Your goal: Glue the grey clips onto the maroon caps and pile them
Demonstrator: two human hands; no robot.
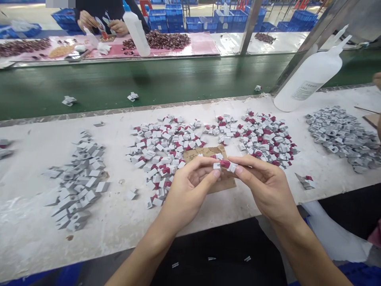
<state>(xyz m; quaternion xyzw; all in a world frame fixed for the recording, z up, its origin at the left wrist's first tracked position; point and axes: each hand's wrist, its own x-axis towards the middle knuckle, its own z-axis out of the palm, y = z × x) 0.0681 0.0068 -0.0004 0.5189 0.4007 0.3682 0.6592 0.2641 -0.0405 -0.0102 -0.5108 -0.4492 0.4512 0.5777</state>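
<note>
My left hand (193, 180) pinches a small grey plastic piece (217, 166) between thumb and fingertips. Close beside it, my right hand (263, 184) grips a grey and dark-red plastic piece (228, 165). The two pieces are side by side; whether they touch I cannot tell. Both hands are above a brown cardboard sheet (222, 186), which carries a few similar pieces and is partly hidden by the hands. Grey and red pieces lie in a heap (169, 139) left of the sheet and in another heap (264, 137) behind my right hand.
Grey pieces form a pile (80, 178) at left and another pile (342, 135) at right. A white squeeze bottle (309, 79) stands tilted by a metal post. Beyond the table runs a green conveyor belt (178, 81) with a few pieces on it. Across it, a person's hands (89, 22) handle small things.
</note>
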